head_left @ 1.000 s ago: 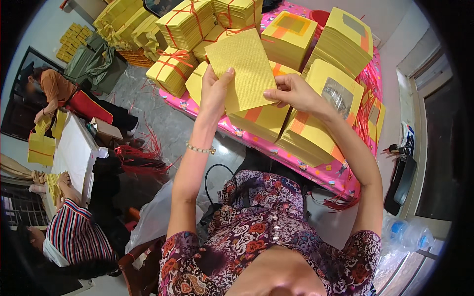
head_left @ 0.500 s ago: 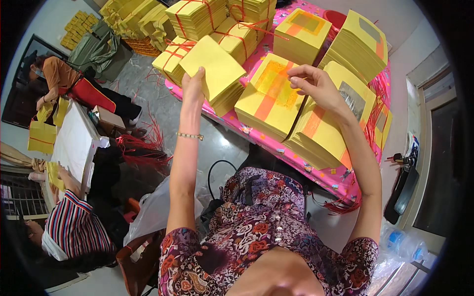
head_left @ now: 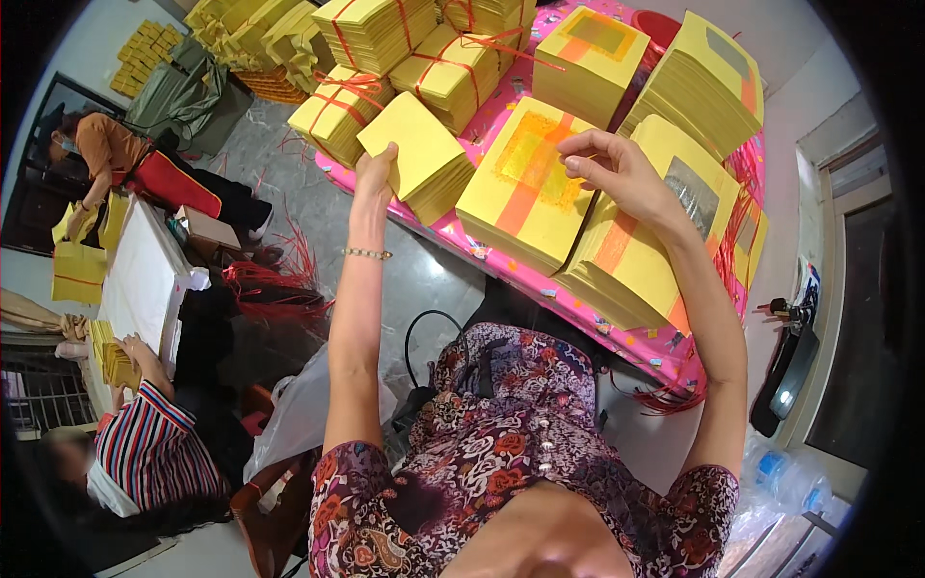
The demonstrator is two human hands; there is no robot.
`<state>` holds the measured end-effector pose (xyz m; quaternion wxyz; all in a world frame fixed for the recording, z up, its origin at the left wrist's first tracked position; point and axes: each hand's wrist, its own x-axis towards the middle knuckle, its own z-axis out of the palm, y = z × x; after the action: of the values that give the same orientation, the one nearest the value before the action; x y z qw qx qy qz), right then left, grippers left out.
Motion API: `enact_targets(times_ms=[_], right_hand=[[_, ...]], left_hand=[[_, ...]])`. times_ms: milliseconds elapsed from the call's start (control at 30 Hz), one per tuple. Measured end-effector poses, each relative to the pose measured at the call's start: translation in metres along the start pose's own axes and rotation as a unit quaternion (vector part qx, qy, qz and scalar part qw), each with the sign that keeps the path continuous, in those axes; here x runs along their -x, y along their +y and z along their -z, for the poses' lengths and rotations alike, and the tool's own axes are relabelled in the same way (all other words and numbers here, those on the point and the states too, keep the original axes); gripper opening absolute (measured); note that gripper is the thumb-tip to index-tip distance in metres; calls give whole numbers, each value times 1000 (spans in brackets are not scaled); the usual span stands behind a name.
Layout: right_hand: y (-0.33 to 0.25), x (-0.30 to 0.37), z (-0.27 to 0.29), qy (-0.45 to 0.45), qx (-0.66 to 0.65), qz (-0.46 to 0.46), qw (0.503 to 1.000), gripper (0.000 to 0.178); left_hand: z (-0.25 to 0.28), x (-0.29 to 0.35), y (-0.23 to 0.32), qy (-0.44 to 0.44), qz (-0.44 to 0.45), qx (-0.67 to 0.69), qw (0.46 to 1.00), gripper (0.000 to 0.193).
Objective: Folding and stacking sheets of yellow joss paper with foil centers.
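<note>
My left hand [head_left: 379,173] grips the left edge of a small stack of plain yellow paper sheets [head_left: 412,144], thumb near the top and fingers hidden underneath. The stack is by the table's near left edge, its layers slightly fanned. My right hand [head_left: 617,169] is closed in a loose pinch, and I see nothing between its fingertips. It hovers over the right side of a thick yellow paper stack [head_left: 515,207] printed with an orange square and band. Under my right wrist lies another yellow stack [head_left: 617,265] with a silver patch and orange band.
Red-tied yellow bundles [head_left: 371,34] crowd the table's far left. More printed stacks [head_left: 590,58] and a red bowl [head_left: 655,29] stand behind. The pink tablecloth [head_left: 578,313] shows along the near edge. Left, two people work with yellow paper at a white table [head_left: 145,270]. Red strings [head_left: 279,284] hang nearby.
My left hand and its paper stack have come down slightly, with the top sheet lying flatter. My right hand has barely moved. The seated person at left now handles a thicker yellow bundle.
</note>
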<state>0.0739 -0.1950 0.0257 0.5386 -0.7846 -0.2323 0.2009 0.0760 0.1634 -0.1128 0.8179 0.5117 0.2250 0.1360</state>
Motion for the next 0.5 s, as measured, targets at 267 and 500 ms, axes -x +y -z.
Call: enact_targets(times_ms=[267,500], right_hand=[[2,0,2,-15,14,-6,1000,31],[5,3,4,-12,10,-19,1000,32]], left_hand=[[5,-8,-21,29,-101,-183,978,33],[1,-11,-26,26,-125,-248,960,31]])
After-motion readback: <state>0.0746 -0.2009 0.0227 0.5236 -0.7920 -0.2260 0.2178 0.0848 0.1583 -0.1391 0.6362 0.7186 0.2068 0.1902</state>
